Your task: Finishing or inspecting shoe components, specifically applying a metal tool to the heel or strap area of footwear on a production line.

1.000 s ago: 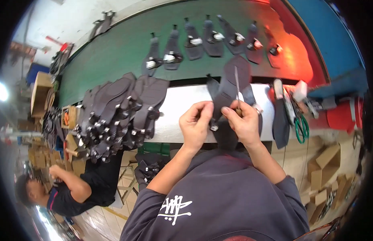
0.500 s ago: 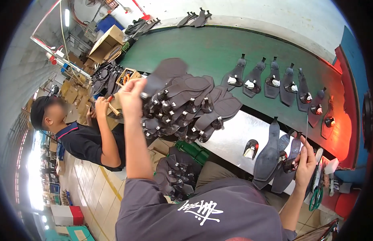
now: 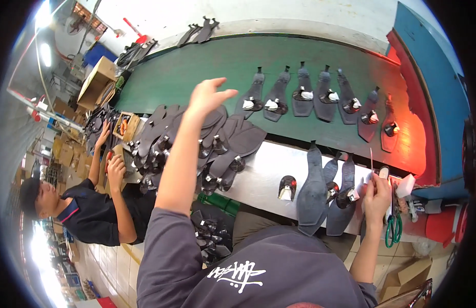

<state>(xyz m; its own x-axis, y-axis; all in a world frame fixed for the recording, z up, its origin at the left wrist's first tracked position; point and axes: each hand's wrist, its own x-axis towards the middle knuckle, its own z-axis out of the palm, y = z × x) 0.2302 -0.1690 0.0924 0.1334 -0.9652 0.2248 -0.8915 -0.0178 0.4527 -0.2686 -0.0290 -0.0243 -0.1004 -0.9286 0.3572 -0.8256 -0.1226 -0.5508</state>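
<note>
My left hand (image 3: 209, 97) is raised over the green work surface, fingers apart and holding nothing. Below it, on the left, lies a big heap of dark grey sole-shaped pieces (image 3: 243, 136) with glossy black fittings. At the metal bench's right end, my right hand (image 3: 377, 197) is closed round a thin, straight tool (image 3: 372, 160) that points upward; its exact kind cannot be made out. Beside that hand lie several of the same pieces, a large one (image 3: 312, 192) among them. A loose black fitting with a white part (image 3: 287, 188) rests on the bare metal (image 3: 266, 177).
Several sole pieces (image 3: 302, 92) stand in a row along the green surface (image 3: 197, 61), the rightmost under red light beside a red-and-blue machine (image 3: 428, 77). Green-handled scissors (image 3: 394, 228) hang at the bench's right edge. A co-worker (image 3: 99, 205) works on the left near a wooden box (image 3: 127, 126).
My left hand has let go of a sole piece over the heap and moved right, its fingers now spread. My right hand keeps the thin tool. The view has turned.
</note>
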